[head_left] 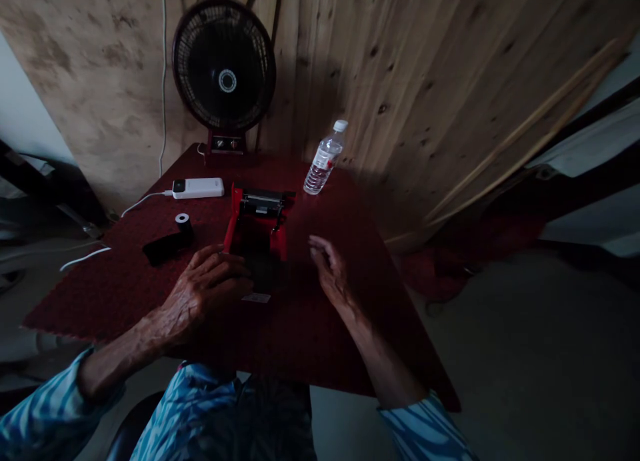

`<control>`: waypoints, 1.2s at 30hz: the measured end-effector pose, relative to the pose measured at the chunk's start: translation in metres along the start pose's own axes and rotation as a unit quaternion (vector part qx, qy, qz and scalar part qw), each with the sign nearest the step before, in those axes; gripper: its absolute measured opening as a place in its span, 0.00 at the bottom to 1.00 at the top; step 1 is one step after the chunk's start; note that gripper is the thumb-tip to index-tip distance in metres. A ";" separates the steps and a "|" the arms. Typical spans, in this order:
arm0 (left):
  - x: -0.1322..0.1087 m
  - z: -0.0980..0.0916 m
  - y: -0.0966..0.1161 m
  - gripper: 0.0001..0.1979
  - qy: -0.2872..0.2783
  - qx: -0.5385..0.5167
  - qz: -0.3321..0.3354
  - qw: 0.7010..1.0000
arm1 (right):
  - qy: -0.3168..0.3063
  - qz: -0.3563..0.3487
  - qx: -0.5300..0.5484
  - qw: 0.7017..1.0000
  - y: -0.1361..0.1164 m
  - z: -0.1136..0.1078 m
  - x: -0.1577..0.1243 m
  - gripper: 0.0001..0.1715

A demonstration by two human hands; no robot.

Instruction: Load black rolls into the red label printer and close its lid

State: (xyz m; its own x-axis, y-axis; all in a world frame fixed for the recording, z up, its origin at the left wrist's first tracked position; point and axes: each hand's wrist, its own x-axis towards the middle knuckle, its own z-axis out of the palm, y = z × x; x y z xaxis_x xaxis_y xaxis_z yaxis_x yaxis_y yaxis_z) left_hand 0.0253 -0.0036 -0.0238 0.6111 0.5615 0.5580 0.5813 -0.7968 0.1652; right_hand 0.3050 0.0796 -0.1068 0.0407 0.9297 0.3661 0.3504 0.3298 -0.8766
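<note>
A red-framed device [233,228] with a black roller across its far end lies on the dark red table. My left hand [213,278] is closed over its near left corner, fingers bent and pressed together; the thumb is hidden. To the right of the device, my right hand [330,268] hovers with its fingers stretched out, holding nothing and apart from the frame. A dark, shiny panel [270,272] extends at the device's near end, partly behind my left fingers. A small pale label [257,298] shows just below it. The dim light hides the inner details.
A small roll [184,222] with a black strip [163,248] lies left of the device. Behind are a white power bank [198,188] with a cable, a fan [225,68] and a water bottle [324,161]. A wooden wall [410,68] borders the table's [320,354] far side.
</note>
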 end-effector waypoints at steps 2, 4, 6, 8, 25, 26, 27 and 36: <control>0.000 0.002 -0.001 0.11 0.005 0.005 0.005 1.000 | -0.020 -0.022 0.026 0.999 -0.019 0.006 0.021 0.27; -0.001 0.003 -0.001 0.10 0.014 0.008 0.006 1.000 | -0.041 -0.037 0.039 0.998 -0.039 0.015 0.044 0.30; -0.002 0.005 -0.001 0.10 0.017 0.011 0.001 1.000 | -0.049 -0.046 0.052 0.996 -0.055 0.023 0.063 0.31; -0.004 0.006 0.000 0.10 0.016 0.008 -0.006 1.000 | -0.053 -0.059 0.053 0.995 -0.065 0.028 0.070 0.31; -0.010 0.000 -0.030 0.23 0.056 -0.011 -0.122 0.991 | -0.013 -0.114 -0.032 0.993 -0.061 0.027 -0.024 0.24; -0.011 0.001 -0.033 0.23 0.046 -0.007 -0.122 0.991 | -0.014 -0.114 -0.036 0.993 -0.060 0.027 -0.025 0.24; -0.012 0.002 -0.035 0.23 0.038 -0.003 -0.117 0.992 | -0.015 -0.115 -0.039 0.993 -0.060 0.027 -0.025 0.24; -0.022 0.010 -0.039 0.21 0.043 -0.016 -0.098 0.994 | -0.013 -0.117 -0.023 0.993 -0.054 0.031 -0.029 0.23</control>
State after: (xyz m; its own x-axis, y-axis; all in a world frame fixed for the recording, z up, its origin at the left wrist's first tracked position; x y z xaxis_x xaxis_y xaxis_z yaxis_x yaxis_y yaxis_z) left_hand -0.0059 0.0175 -0.0511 0.4392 0.6860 0.5801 0.6659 -0.6820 0.3024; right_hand 0.2561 0.0392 -0.0794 -0.0702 0.8329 0.5489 0.3897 0.5295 -0.7535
